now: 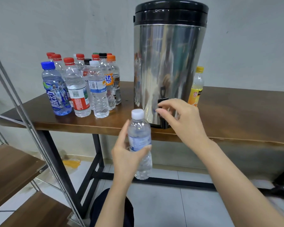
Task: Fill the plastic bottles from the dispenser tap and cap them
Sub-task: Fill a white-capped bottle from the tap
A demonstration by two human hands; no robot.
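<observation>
Bottle (140,141) first: our left fingers (123,131) curl round the back of its clear body and the thumb crosses the pale label in front, so our left hand (126,154) grips it about the middle. It stands upright in the air, in front of the table edge and lower left of the tap, with its white cap (137,113) on and water showing in the lower part.

Our right fingertips (161,106) are drawn in narrow, thumb and forefinger close together just in front of the black tap (162,101). We see nothing between them, and we cannot tell whether they touch the tap. Our right hand (184,118) hangs above the table edge.

The tap sits low on the steel dispenser (169,63), which has a black lid and stands on the brown table (236,108). To its left stands a cluster of capped bottles (82,86), caps red, blue, white, black and orange. A yellow-capped bottle (197,86) peeks from behind the dispenser's right side. A metal shelf rack (15,161) stands at far left.
</observation>
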